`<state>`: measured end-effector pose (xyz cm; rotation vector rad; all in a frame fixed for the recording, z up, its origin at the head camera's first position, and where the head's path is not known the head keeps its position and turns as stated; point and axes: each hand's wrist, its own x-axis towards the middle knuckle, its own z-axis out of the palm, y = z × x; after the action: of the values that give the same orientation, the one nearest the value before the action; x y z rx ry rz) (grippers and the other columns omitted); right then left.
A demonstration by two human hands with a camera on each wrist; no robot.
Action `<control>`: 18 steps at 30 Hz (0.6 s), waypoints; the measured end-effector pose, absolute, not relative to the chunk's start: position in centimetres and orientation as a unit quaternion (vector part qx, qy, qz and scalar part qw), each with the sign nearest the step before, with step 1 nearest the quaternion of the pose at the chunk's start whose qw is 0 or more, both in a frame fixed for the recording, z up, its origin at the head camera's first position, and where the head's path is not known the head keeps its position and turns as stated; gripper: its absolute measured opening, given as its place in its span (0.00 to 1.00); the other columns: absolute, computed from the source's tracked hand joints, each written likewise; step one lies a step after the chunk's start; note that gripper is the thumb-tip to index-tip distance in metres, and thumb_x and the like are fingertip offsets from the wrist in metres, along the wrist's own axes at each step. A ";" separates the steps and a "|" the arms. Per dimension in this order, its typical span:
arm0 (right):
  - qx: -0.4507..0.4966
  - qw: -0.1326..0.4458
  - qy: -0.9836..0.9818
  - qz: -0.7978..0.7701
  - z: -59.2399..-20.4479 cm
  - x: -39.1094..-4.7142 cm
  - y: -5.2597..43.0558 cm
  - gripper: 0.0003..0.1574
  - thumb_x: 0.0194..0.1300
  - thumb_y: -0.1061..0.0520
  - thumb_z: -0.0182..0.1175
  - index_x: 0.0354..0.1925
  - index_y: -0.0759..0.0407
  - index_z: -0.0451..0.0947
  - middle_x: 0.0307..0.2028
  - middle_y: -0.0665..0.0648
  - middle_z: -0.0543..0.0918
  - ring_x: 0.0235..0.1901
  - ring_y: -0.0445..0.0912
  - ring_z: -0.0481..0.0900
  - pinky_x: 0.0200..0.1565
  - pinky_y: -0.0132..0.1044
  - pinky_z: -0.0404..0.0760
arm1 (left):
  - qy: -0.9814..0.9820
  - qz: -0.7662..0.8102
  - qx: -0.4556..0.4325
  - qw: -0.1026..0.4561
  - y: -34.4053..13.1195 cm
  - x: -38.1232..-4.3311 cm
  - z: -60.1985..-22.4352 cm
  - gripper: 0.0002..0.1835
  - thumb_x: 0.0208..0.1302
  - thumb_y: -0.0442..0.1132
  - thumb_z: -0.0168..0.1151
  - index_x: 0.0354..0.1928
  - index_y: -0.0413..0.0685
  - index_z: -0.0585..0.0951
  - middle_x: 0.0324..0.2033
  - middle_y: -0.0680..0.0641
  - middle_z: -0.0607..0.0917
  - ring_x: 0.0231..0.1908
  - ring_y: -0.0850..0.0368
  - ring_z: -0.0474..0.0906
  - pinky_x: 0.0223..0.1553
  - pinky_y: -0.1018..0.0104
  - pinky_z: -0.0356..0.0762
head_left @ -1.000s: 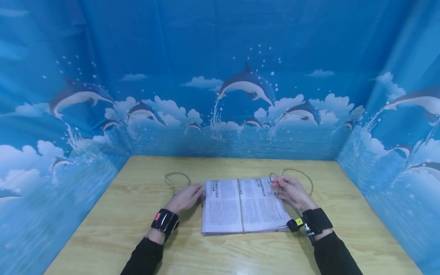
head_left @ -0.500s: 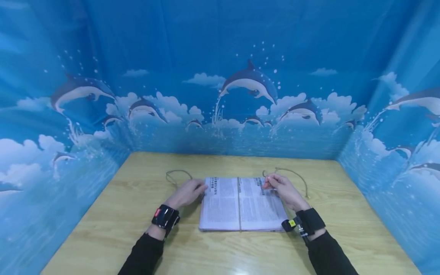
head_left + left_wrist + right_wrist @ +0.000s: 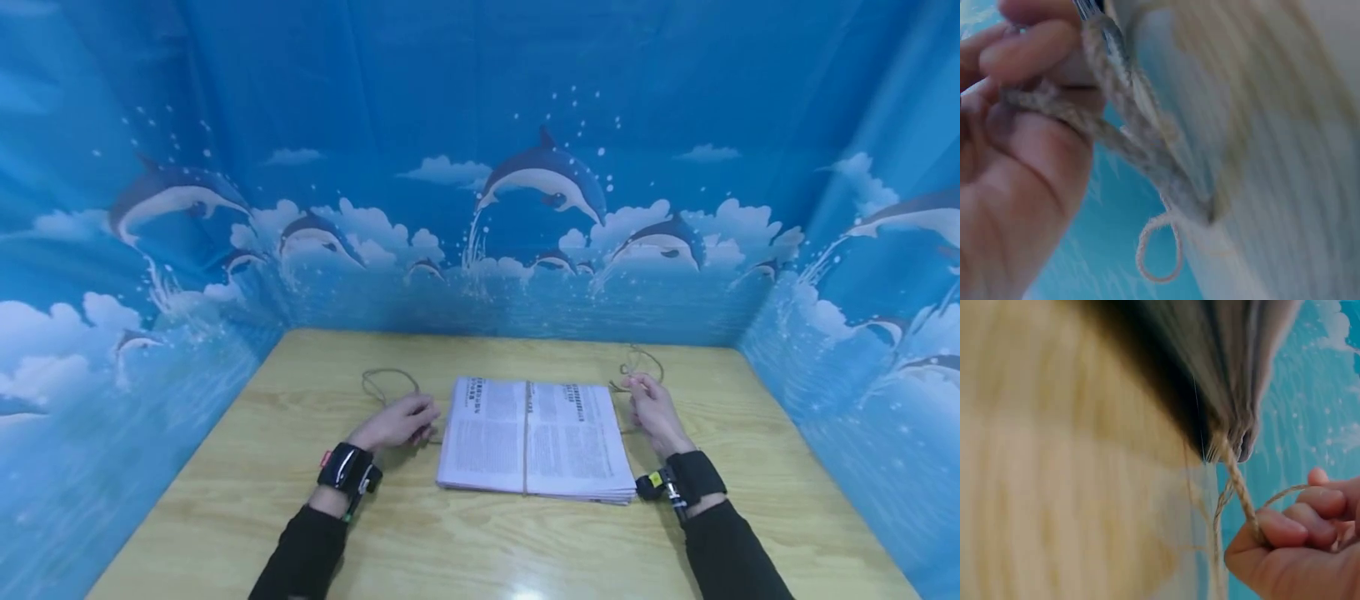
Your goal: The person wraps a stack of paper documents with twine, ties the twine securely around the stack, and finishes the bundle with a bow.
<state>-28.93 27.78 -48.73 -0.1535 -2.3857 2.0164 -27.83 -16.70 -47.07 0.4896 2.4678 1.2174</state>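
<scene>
A stack of folded newspapers (image 3: 480,454) lies on the table, with a strand of twine (image 3: 527,442) across its top from back to front. Just off the stack's left edge, my left hand (image 3: 397,422) holds twine; the left wrist view shows two strands of the cord (image 3: 1122,140) running from between thumb and fingers to the tabletop. My right hand (image 3: 655,414), beyond the right edge, pinches another length of twine (image 3: 1239,478), which emerges at the stack's underside in the right wrist view. How the twine runs beneath the newspapers is hidden.
A loose loop of twine (image 3: 372,383) lies behind the left hand, and another loose end (image 3: 651,358) curls behind the right. Blue dolphin-printed curtains (image 3: 480,300) enclose the wooden table (image 3: 420,542) at the back and both sides.
My right hand has moved from above the stack's back right corner out to the right, carrying twine. My left hand has drawn slightly left, and the newspapers have turned a little.
</scene>
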 end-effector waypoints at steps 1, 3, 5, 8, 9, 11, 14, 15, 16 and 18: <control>-0.052 0.003 -0.772 0.634 -48.8 -28.9 27.8 0.18 0.80 0.52 0.40 0.51 0.66 0.67 0.18 0.43 0.59 0.17 0.36 0.57 0.21 0.30 0.62 | 0.873 0.427 0.165 0.171 -16.6 -27.8 -47.2 0.16 0.77 0.40 0.46 0.32 0.37 0.75 0.20 0.46 0.78 0.20 0.56 0.73 0.24 0.66 0.71; -0.043 -0.016 -0.786 0.616 -48.9 -28.8 27.8 0.19 0.80 0.53 0.40 0.51 0.69 0.67 0.21 0.46 0.65 0.20 0.38 0.62 0.24 0.30 0.64 | 0.877 0.426 0.145 0.168 -16.5 -27.7 -47.3 0.15 0.77 0.40 0.47 0.32 0.38 0.75 0.21 0.45 0.78 0.21 0.55 0.74 0.25 0.65 0.73; -0.013 -0.043 -0.813 0.580 -48.7 -28.7 27.5 0.19 0.80 0.54 0.41 0.49 0.70 0.69 0.28 0.49 0.70 0.26 0.39 0.67 0.29 0.30 0.68 | 0.884 0.422 0.132 0.152 -16.3 -27.8 -47.2 0.15 0.76 0.41 0.49 0.32 0.40 0.76 0.24 0.45 0.80 0.24 0.54 0.77 0.29 0.65 0.74; 0.038 -0.085 -0.843 0.531 -48.2 -28.4 26.8 0.19 0.79 0.54 0.42 0.44 0.69 0.71 0.36 0.54 0.71 0.33 0.43 0.68 0.34 0.31 0.69 | 0.897 0.404 0.132 0.123 -16.0 -27.9 -47.1 0.15 0.76 0.44 0.50 0.33 0.44 0.78 0.29 0.46 0.81 0.30 0.55 0.77 0.34 0.64 0.74; 0.048 -0.091 -0.850 0.517 -48.0 -28.3 26.6 0.19 0.79 0.54 0.42 0.43 0.68 0.71 0.37 0.55 0.70 0.33 0.44 0.68 0.35 0.32 0.70 | 0.899 0.399 0.138 0.118 -15.9 -27.9 -47.0 0.15 0.75 0.45 0.50 0.33 0.44 0.78 0.30 0.47 0.81 0.32 0.54 0.77 0.35 0.63 0.74; 0.053 -0.097 -0.854 0.508 -47.7 -28.1 26.3 0.18 0.79 0.53 0.43 0.44 0.67 0.72 0.37 0.58 0.70 0.33 0.46 0.67 0.33 0.33 0.69 | 0.899 0.392 0.155 0.119 -15.8 -28.0 -46.9 0.16 0.76 0.46 0.50 0.33 0.45 0.79 0.30 0.47 0.82 0.32 0.54 0.77 0.35 0.62 0.75; 0.070 -0.096 -0.855 0.505 -47.2 -27.9 25.9 0.18 0.79 0.54 0.43 0.45 0.69 0.71 0.42 0.61 0.72 0.37 0.49 0.68 0.37 0.34 0.69 | 0.884 0.403 0.184 0.148 -15.7 -27.8 -46.8 0.16 0.76 0.43 0.49 0.32 0.42 0.78 0.28 0.46 0.84 0.29 0.53 0.81 0.31 0.60 0.79; 0.078 -0.092 -0.859 0.498 -47.0 -27.9 25.7 0.18 0.79 0.54 0.43 0.45 0.69 0.71 0.44 0.62 0.73 0.40 0.50 0.69 0.39 0.35 0.69 | 0.877 0.412 0.189 0.160 -15.7 -27.8 -46.7 0.16 0.76 0.43 0.48 0.32 0.41 0.78 0.28 0.46 0.85 0.28 0.52 0.82 0.31 0.60 0.80; 0.087 -0.090 -0.862 0.491 -46.9 -27.8 25.5 0.18 0.79 0.54 0.43 0.45 0.68 0.72 0.45 0.62 0.73 0.41 0.50 0.69 0.40 0.35 0.68 | 0.870 0.421 0.192 0.168 -15.7 -27.7 -46.7 0.16 0.77 0.43 0.48 0.33 0.40 0.78 0.28 0.45 0.85 0.28 0.51 0.83 0.31 0.59 0.81; 0.110 -0.095 -0.873 0.466 -46.6 -27.7 25.1 0.17 0.79 0.54 0.44 0.42 0.67 0.72 0.43 0.61 0.74 0.40 0.51 0.69 0.41 0.36 0.68 | 0.862 0.435 0.196 0.171 -15.6 -27.7 -46.6 0.17 0.77 0.43 0.47 0.34 0.40 0.78 0.29 0.45 0.86 0.30 0.50 0.83 0.33 0.59 0.80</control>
<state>-27.67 25.09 -46.59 0.3693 -2.9221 1.5595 -27.66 -15.65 -46.65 0.5559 2.4484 1.2365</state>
